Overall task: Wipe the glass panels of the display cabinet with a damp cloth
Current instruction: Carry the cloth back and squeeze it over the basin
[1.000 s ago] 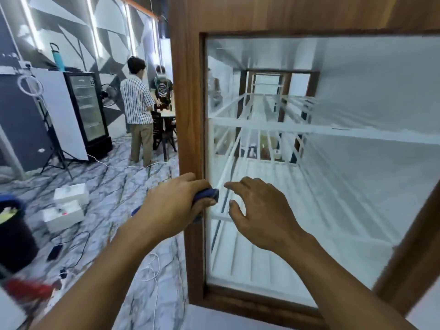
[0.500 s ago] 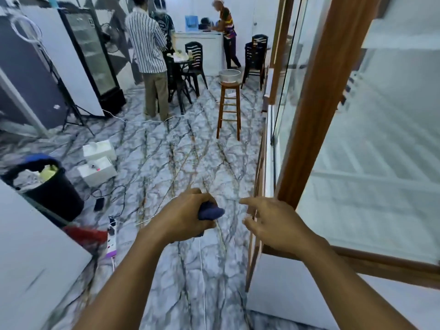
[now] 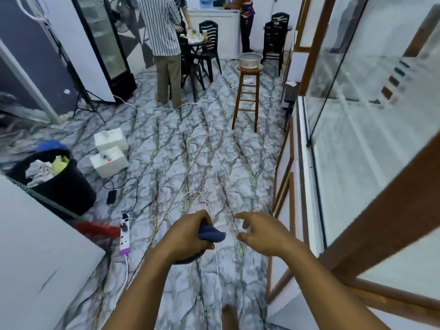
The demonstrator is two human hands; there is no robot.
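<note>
Left grip [image 3: 188,236] round cloth [image 3: 212,235], above cable [image 3: 215,258]

We see a tall wooden stool [image 3: 248,96] carrying a metal basin [image 3: 249,60], a full black rubbish bin [image 3: 56,184], two white boxes [image 3: 110,153] and a white power strip [image 3: 125,234] on the marbled floor [image 3: 171,158].

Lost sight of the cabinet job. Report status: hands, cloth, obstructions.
Left hand shut on blue cloth; right hand open, empty. Cloth off the glass panel, which stands to the right. White cable loops on the floor ahead.
</note>
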